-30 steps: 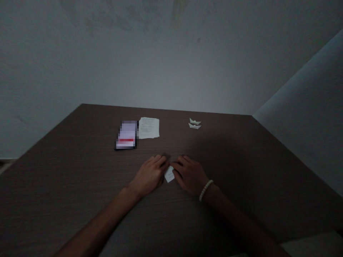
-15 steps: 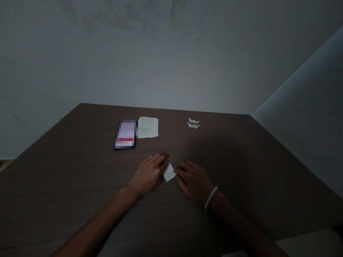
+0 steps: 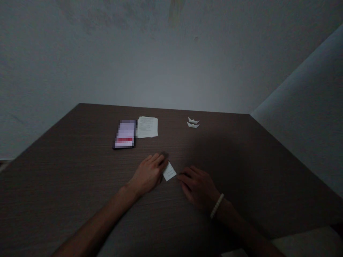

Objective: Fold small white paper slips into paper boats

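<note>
My left hand (image 3: 150, 172) is closed over a small folded piece of printed white paper (image 3: 169, 172), gripping its upper left side against the tabletop. The hand hides that part of the paper, while its lower right portion shows with faint print. Just beyond the paper's right corner, my right hand (image 3: 197, 186) rests low over the table, a little apart from the paper. Its fingers are bent, with the thumb separate from them, and nothing shows in it. A beaded bracelet (image 3: 217, 206) circles the right wrist.
On the dark wooden table (image 3: 80, 167), a phone (image 3: 124, 135) with a blurred screen lies at the back left. A stack of printed paper sheets (image 3: 147, 127) lies beside it. Two small paper boats (image 3: 193, 122) sit further right. A wall (image 3: 171, 71) stands behind the table.
My right hand has drawn back slightly to the right and toward me, leaving the paper's right corner. The left hand and the paper have stayed nearly in place.
</note>
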Demonstrator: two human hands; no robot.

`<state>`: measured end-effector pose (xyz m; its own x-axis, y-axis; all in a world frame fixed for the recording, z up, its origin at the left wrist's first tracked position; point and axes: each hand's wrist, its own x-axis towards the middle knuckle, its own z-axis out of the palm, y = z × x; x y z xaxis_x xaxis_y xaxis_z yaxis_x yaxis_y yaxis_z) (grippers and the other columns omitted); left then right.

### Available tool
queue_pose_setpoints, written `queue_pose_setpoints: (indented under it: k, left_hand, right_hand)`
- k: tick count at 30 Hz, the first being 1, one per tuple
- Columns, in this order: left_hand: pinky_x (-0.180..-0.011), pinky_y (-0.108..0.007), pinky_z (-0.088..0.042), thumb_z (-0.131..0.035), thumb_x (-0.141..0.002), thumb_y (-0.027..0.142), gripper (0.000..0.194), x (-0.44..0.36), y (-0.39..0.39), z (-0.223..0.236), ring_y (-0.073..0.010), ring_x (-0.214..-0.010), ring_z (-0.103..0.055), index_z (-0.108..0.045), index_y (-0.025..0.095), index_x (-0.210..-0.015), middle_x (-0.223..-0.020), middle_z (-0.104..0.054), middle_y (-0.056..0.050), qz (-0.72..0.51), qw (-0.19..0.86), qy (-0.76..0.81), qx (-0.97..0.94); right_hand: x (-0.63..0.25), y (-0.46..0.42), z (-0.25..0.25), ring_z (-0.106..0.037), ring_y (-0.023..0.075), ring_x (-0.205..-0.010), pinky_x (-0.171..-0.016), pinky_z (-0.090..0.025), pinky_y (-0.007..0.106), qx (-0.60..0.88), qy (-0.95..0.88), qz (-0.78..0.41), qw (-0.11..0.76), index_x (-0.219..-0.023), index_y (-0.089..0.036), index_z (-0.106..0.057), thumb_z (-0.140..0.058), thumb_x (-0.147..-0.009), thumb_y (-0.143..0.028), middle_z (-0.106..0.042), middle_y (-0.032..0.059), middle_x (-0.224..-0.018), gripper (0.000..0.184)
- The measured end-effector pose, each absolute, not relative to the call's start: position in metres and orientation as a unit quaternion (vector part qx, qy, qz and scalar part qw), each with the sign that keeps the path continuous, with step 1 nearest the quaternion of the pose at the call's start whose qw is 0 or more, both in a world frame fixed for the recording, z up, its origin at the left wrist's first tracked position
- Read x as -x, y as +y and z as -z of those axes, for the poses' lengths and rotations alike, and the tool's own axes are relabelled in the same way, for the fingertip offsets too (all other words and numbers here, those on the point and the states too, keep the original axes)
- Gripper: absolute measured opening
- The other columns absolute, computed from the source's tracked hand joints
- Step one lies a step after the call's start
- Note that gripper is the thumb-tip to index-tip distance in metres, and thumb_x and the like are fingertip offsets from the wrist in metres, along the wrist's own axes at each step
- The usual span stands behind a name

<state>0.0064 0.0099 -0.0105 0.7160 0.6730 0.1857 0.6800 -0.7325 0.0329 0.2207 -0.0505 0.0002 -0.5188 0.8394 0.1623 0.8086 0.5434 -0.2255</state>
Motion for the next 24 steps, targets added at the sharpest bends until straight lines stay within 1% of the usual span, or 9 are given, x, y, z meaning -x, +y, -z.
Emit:
queue_pose_setpoints:
  k: [2,6,9,12,15,20,22,24]
  left_hand:
    - [-0.078,-0.038,-0.042,-0.049,-0.084,0.011,0.031,-0.006,0.01,0.011,-0.0254,-0.093,-0.049,-0.06,0.014,-0.113,-0.106,-0.057,-0.011,0.093,0.019,-0.366,0.926]
    - [-0.076,-0.037,-0.042,-0.049,-0.084,0.011,0.029,-0.007,0.01,0.01,-0.0251,-0.092,-0.049,-0.061,0.014,-0.11,-0.103,-0.057,-0.011,0.09,0.017,-0.366,0.926]
    - [-0.076,-0.037,-0.043,-0.05,-0.084,0.012,0.029,-0.007,0.01,0.01,-0.0247,-0.091,-0.049,-0.06,0.014,-0.111,-0.102,-0.058,-0.011,0.096,0.015,-0.363,0.927]
    - [-0.077,-0.037,-0.044,-0.05,-0.086,0.014,0.026,-0.006,0.01,0.012,-0.0242,-0.09,-0.049,-0.062,0.014,-0.109,-0.1,-0.058,-0.011,0.113,0.002,-0.366,0.924]
    - [-0.077,-0.037,-0.045,-0.046,-0.089,0.018,0.022,-0.004,0.009,0.015,-0.0237,-0.088,-0.05,-0.064,0.014,-0.101,-0.094,-0.058,-0.011,0.147,-0.017,-0.37,0.917]
    - [-0.075,-0.036,-0.046,-0.043,-0.093,0.022,0.026,0.0,0.006,0.012,-0.0215,-0.083,-0.051,-0.067,0.014,-0.084,-0.082,-0.057,-0.008,0.185,-0.054,-0.346,0.918]
    - [-0.073,-0.034,-0.046,-0.045,-0.092,0.022,0.025,0.0,0.005,0.01,-0.0211,-0.084,-0.051,-0.068,0.015,-0.085,-0.083,-0.056,-0.008,0.188,-0.072,-0.33,0.922]
    - [-0.074,-0.034,-0.047,-0.047,-0.092,0.02,0.022,0.0,0.004,0.009,-0.021,-0.086,-0.051,-0.068,0.015,-0.089,-0.087,-0.058,-0.008,0.191,-0.082,-0.316,0.926]
  right_hand:
    - [-0.222,-0.05,0.0,-0.054,0.0199,-0.091,-0.079,-0.046,0.033,0.477,-0.865,-0.072,0.136,-0.098,-0.022,-0.064,-0.054,-0.088,-0.017,-0.063,0.0043,-0.096,0.015]
    - [-0.219,-0.042,0.001,-0.054,0.0196,-0.092,-0.08,-0.046,0.032,0.48,-0.858,-0.079,0.164,-0.097,-0.021,-0.065,-0.053,-0.09,-0.019,-0.063,0.0053,-0.095,0.014]
    - [-0.214,-0.033,0.005,-0.054,0.0189,-0.092,-0.082,-0.046,0.031,0.485,-0.85,-0.084,0.185,-0.098,-0.021,-0.065,-0.053,-0.091,-0.021,-0.063,0.005,-0.095,0.014]
    - [-0.208,-0.022,0.008,-0.055,0.0188,-0.091,-0.081,-0.045,0.031,0.514,-0.83,-0.082,0.202,-0.088,-0.021,-0.066,-0.056,-0.09,-0.024,-0.063,0.0045,-0.092,0.01]
    - [-0.205,-0.012,0.009,-0.055,0.0186,-0.091,-0.08,-0.045,0.03,0.527,-0.821,-0.084,0.205,-0.086,-0.021,-0.066,-0.061,-0.088,-0.026,-0.063,0.0037,-0.092,0.007]
    - [-0.207,0.005,0.006,-0.056,0.0174,-0.088,-0.077,-0.044,0.029,0.533,-0.814,-0.094,0.211,-0.083,-0.022,-0.068,-0.065,-0.085,-0.024,-0.064,0.0023,-0.089,0.004]
    - [-0.209,0.012,0.006,-0.056,0.0178,-0.088,-0.077,-0.044,0.029,0.537,-0.81,-0.088,0.221,-0.081,-0.022,-0.068,-0.066,-0.085,-0.024,-0.064,0.0023,-0.087,0.005]
    - [-0.209,0.016,0.008,-0.056,0.0181,-0.087,-0.076,-0.044,0.029,0.541,-0.807,-0.08,0.224,-0.081,-0.021,-0.068,-0.067,-0.083,-0.026,-0.063,0.0028,-0.085,0.005]
